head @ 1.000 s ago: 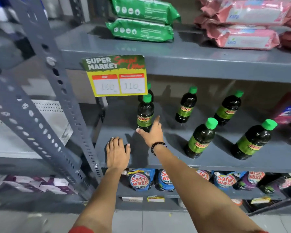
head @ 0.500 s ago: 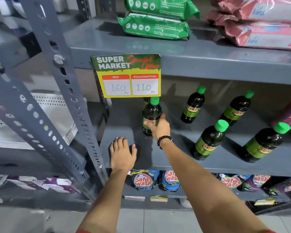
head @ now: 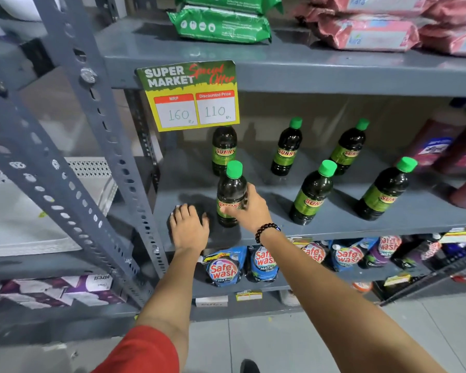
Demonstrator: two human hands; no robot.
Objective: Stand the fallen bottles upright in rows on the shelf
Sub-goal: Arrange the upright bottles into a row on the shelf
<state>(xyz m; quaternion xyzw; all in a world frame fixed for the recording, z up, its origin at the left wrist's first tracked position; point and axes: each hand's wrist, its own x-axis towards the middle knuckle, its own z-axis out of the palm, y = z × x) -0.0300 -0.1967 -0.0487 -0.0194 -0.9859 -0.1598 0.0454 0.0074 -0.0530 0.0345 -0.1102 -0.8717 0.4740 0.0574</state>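
Grey slotted-steel racking [head: 73, 146] stands on a pale grey tiled floor [head: 293, 345]; a beige wall [head: 320, 114] shows behind the shelves.

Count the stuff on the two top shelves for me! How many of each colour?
Dark bottles with green caps: 6
Green packs: 2
Pink packs: at least 3, the stack is cut off
Maroon bottles: at least 2, blurred and cut off
Total: at least 13
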